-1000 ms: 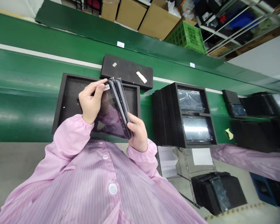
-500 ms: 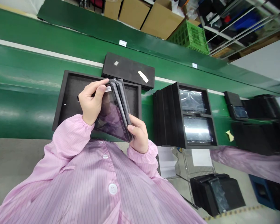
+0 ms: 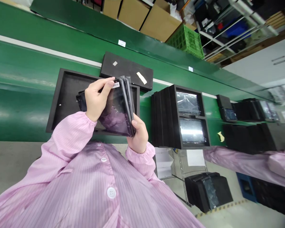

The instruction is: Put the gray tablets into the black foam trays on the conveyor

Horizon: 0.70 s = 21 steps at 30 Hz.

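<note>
A small stack of black tablets (image 3: pixel 116 114) in clear film is gripped between my two hands, tilted above a black tray. My left hand (image 3: pixel 96 98) pinches the upper left edge, its thumb beside a white label (image 3: pixel 115 85). Around the lower right corner my right hand (image 3: pixel 139 133) is closed, thumb on the edges. The front screen is glossy and reflects pink. A dark corner (image 3: pixel 81 100) sticks out left of my left hand; whether it belongs to the stack I cannot tell. Beneath lies the shallow black tray (image 3: pixel 67 109) on a green bench.
A black slab (image 3: pixel 128 68) with scraps of tape lies behind the tray. To the right, several black trays stand on edge, the front tray (image 3: pixel 192 117) holding two film-wrapped screens. Farther right, a co-worker's pink sleeve (image 3: pixel 247 163) reaches along the bench by more black trays (image 3: pixel 251 136).
The tablet stack has turned so its front screen shows more. More of the dark corner by my left hand is visible. The whole view has shifted slightly.
</note>
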Motion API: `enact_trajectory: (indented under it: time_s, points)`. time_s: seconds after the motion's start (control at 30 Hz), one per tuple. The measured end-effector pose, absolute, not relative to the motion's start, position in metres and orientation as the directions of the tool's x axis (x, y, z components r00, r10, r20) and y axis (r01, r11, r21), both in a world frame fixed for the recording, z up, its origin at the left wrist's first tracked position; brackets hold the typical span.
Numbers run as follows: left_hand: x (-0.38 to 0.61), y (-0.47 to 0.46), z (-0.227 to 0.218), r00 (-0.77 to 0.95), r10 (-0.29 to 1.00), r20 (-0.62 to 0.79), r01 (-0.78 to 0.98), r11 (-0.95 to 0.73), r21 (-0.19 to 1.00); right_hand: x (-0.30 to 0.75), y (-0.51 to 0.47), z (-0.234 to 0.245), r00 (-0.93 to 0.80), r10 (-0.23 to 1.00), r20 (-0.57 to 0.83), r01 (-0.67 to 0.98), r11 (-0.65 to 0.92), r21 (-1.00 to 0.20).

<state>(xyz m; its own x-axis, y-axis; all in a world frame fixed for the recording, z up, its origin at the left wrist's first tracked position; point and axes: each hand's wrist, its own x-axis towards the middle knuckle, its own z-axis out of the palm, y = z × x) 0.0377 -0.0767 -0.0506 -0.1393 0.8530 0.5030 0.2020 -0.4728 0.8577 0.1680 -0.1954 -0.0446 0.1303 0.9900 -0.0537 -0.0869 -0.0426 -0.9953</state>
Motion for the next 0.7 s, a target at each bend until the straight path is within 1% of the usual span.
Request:
enact_trajectory:
  time_s: [0.1,0.2,0.5,0.6,0.7]
  points:
    - [0.042,-0.074,-0.052,-0.12,0.866,0.486,0.194,-0.459,0.867,0.166,-0.193,-0.044,0.202,0.975,-0.096,-0.197,-0.055,-0.979]
    - [0.045,-0.072,-0.053,-0.102,0.874,0.476,0.174,-0.455,0.873,0.167,-0.192,-0.045,0.226,0.966,-0.127,-0.239,-0.072,-0.968]
    - [0.05,-0.07,-0.054,-0.093,0.882,0.463,0.177,-0.443,0.879,0.169,-0.189,-0.048,0.263,0.951,-0.165,-0.309,-0.079,-0.948]
    - [0.051,-0.068,-0.055,-0.091,0.883,0.461,0.172,-0.442,0.88,0.169,-0.189,-0.049,0.261,0.949,-0.179,-0.31,-0.093,-0.946]
    - [0.051,-0.068,-0.054,-0.09,0.881,0.465,0.171,-0.446,0.879,0.17,-0.19,-0.05,0.241,0.958,-0.156,-0.325,-0.072,-0.943]
